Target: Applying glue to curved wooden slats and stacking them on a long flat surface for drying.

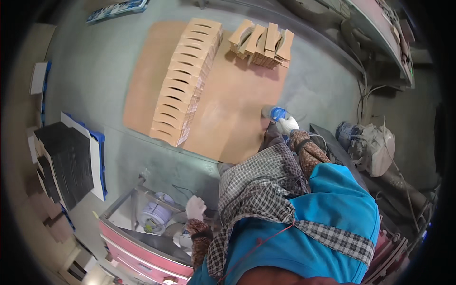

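My right hand [288,125], in a white glove, is in front of me with its fingers closed at a blue rounded thing [278,113] near the edge of a large tan board [237,109]. What kind of thing it is, I cannot make out. My left hand [195,208], also gloved, hangs low at my left side beside a metal-framed cart, fingers curled in, with nothing visible in them. Along the board runs a long row of tan cardboard pieces [177,78] with curved slots. Farther right lies a looser bunch of curved cardboard pieces [261,43].
Left of me stands a cart [142,259] with a pink side, holding a white round container [156,212]. Dark flat sheets [66,161] are stacked at the far left. To my right are a whitish plastic bag [377,149] and cables. A bench [380,35] edges the upper right.
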The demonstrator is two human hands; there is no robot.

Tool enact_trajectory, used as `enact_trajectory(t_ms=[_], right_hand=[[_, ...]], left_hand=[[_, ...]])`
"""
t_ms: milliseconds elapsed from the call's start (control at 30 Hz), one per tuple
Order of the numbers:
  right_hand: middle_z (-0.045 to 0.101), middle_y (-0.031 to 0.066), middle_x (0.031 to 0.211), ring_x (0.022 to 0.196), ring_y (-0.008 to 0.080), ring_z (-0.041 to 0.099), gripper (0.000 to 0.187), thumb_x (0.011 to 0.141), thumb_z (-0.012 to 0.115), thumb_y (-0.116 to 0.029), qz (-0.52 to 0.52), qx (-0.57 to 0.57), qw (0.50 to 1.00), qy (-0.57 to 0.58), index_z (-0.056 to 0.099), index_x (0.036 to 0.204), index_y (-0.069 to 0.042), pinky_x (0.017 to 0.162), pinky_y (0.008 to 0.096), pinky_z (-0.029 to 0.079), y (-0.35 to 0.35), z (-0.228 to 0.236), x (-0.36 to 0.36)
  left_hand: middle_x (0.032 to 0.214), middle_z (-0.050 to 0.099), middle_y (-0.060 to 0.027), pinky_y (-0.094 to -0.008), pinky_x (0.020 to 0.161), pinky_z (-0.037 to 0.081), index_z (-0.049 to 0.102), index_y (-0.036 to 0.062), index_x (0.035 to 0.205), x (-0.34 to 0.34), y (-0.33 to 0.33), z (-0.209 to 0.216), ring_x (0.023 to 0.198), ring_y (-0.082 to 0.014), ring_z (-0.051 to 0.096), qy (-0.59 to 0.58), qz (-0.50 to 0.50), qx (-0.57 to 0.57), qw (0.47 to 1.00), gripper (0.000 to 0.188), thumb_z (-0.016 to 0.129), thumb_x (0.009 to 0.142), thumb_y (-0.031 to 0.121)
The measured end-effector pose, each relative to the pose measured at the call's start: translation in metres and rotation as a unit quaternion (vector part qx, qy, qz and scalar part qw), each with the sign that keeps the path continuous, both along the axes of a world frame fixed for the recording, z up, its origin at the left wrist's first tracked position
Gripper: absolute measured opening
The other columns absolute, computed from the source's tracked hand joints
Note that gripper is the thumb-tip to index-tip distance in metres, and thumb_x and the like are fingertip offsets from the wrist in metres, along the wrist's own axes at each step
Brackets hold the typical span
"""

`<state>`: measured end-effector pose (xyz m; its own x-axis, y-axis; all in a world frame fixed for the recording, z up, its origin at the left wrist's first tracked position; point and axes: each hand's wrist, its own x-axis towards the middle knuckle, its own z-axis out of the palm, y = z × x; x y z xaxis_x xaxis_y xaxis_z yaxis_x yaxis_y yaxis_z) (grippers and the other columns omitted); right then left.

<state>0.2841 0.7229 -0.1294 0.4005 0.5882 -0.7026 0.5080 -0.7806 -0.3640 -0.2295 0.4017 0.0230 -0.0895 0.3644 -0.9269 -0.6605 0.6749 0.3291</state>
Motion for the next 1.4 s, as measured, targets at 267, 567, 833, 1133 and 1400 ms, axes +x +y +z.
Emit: enact_trajectory(t_ms=[267,567,833,1133,1400], right_hand=[[0.076,0.0276,0.102,0.093,0.0372,0.076,0.057,0.088,0.069,-0.035,-0.129,0.052,0.987,0.083,0.07,0.12,0.011,0.081,0.0454,0.058,0.005,-0.064,0.0],[0.071,0.0092,0.085,0.061,0.0206,0.065,0.018,0.095,0.067,-0.019,-0.298,0.101,0.934,0.171,0.069,0.104,-0.004,0.054,0.0366,0.053,0.007,-0.073,-0.014],[0.069,0.0081,0.081,0.061,0.019,0.064,0.02,0.091,0.067,-0.014,-0.278,0.068,0.939,0.193,0.071,0.106,-0.002,0.051,0.0361,0.051,0.019,-0.051,-0.045],[0.069,0.0105,0.083,0.059,0.0201,0.064,0.031,0.091,0.07,-0.022,-0.151,0.056,0.955,0.248,0.071,0.11,0.003,0.052,0.0351,0.057,0.068,-0.052,-0.139],[0.073,0.0097,0.092,0.074,0.0199,0.068,0.03,0.098,0.066,-0.023,0.002,0.063,0.95,0.305,0.073,0.115,0.001,0.063,0.035,0.058,0.12,-0.063,-0.242]], left_hand=[[0.081,0.058,0.0047,-0.0224,0.05,0.039,0.068,0.006,0.107,0.05,0.025,0.036,0.064,-0.0055,0.053,0.048,-0.081,-0.098,0.991,0.007,0.064,0.103,0.008],[0.104,0.071,-0.0039,-0.0289,0.066,0.057,0.063,0.0029,0.133,0.02,0.04,0.053,0.082,-0.0141,0.067,0.221,-0.09,-0.154,0.959,0.031,0.067,0.105,0.017],[0.086,0.058,0.0025,-0.0241,0.053,0.04,0.062,0.0063,0.114,0.019,0.004,0.048,0.069,-0.0095,0.055,0.104,0.045,-0.108,0.988,0.008,0.061,0.107,0.009],[0.082,0.05,0.0048,-0.0232,0.052,0.035,0.061,0.0094,0.104,0.033,0.0,0.062,0.067,-0.0068,0.049,0.152,0.001,-0.142,0.978,0.005,0.057,0.107,0.009],[0.082,0.053,0.0065,-0.0271,0.052,0.043,0.063,0.015,0.101,0.011,-0.058,0.045,0.071,-0.0072,0.056,0.034,0.111,-0.075,0.99,0.005,0.063,0.106,0.015]])
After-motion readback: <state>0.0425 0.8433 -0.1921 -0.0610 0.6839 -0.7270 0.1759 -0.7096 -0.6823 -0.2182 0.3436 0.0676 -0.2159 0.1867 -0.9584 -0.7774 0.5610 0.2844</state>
